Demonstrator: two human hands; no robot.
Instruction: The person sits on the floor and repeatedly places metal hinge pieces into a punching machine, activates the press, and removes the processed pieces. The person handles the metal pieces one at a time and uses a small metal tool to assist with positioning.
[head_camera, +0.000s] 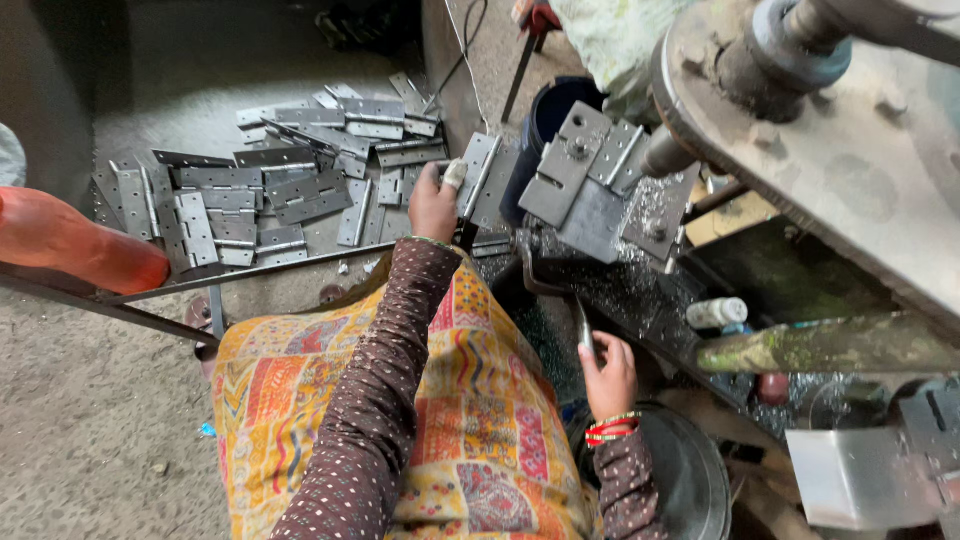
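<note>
Nearest the camera lies the person's lap, covered in a bright patterned cloth (470, 420) of yellow, red and orange, with both arms in dark dotted sleeves reaching forward over it. The right hand (607, 378), with red bangles (612, 429) at the wrist, is closed around the lower end of a dark metal lever (560, 290) that curves up towards the machine; its fingers (592, 352) wrap the handle tightly. Just beside that wrist sits a round dark metal pan (690, 480).

Further out, the left hand (433, 205) holds a grey steel hinge (482, 178) upright by its edge, thumb and fingers pinched on it, one fingertip wrapped in pale tape. The hinge sits just left of a machine jig (590, 180), where flat plates are clamped under a spindle and metal shavings glitter on the bed (620, 290) below. A small white bottle (717, 312) lies to the right of the shavings.

Beyond the left hand, a heap of hinges (270, 190) lies spread on the floor, many overlapping, some open flat. An orange rounded object (70, 245) rests at the far left on a thin metal bar (150, 300). Behind the jig stands a dark blue bucket (545, 120), partly hidden.
</note>
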